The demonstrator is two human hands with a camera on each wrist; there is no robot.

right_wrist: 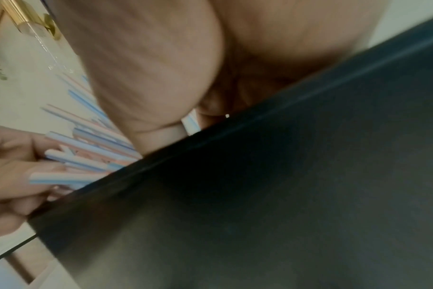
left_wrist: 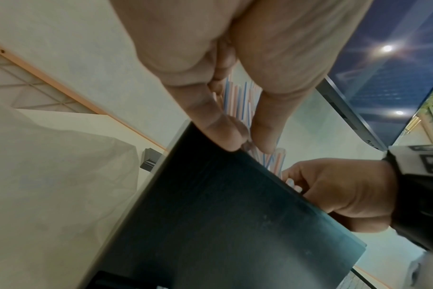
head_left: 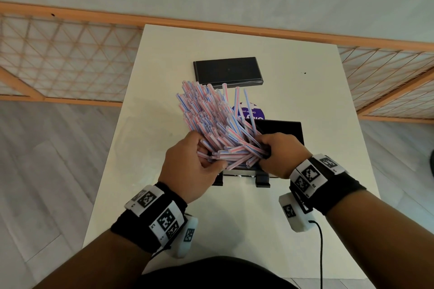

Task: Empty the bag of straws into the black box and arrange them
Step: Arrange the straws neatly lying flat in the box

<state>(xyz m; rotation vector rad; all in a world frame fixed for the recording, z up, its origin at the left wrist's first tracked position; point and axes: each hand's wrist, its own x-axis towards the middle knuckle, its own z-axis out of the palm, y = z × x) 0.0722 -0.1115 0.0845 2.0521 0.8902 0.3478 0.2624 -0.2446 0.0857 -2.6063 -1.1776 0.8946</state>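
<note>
Both hands (head_left: pixel 234 159) around fanned straws (head_left: pixel 211 117)

Both forearms are bare, and each wrist wears a broad black fabric band. On the left hand (head_left: pixel 191 166), at the lower left of the head view, the band carries white rectangular plates (head_left: pixel 156 213) printed with black square fiducial codes, and a rounded white plastic housing (head_left: pixel 185 237) with a dark teal code hangs off its underside. The right hand (head_left: pixel 280 153), at centre right, has a matching band with white coded plates (head_left: pixel 312 174) and a white housing (head_left: pixel 294 214) below the wrist, from which a thin black cable (head_left: pixel 320 253) runs down to the bottom edge. Dark clothing (head_left: pixel 218 273) fills the bottom centre.
</note>
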